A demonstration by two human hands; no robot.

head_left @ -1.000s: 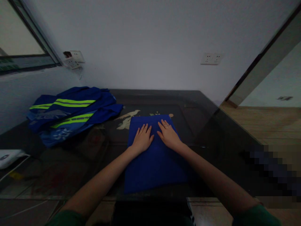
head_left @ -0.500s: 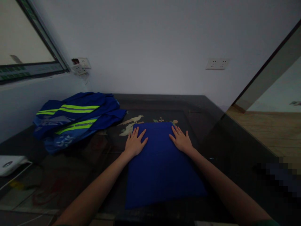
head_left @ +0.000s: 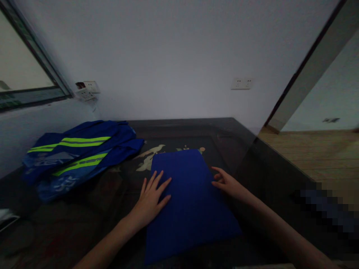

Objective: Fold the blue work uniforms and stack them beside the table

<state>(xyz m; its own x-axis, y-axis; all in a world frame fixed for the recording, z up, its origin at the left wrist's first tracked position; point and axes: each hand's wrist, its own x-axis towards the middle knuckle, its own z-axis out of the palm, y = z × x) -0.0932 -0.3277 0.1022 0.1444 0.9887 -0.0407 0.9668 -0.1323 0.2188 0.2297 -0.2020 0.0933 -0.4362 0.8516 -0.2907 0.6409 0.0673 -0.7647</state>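
A folded blue cloth [head_left: 190,209] lies flat on the dark table, its narrower end away from me. My left hand [head_left: 151,198] rests spread over its left edge, fingers apart. At the cloth's right edge is my right hand [head_left: 226,182], fingers slightly curled and apart, with nothing visible between them. Whether its fingertips touch the cloth I cannot tell.
A crumpled blue garment with yellow-green stripes [head_left: 84,149] lies on the table [head_left: 244,149] at the left. A white object [head_left: 6,216] sits at the far left edge. Behind are a wall [head_left: 168,67] and sockets [head_left: 242,83].
My left hand has slid nearer to me along the cloth's left edge. My right hand has lifted from its flat, spread pose to the right edge, fingers now curled. The view has shifted slightly.
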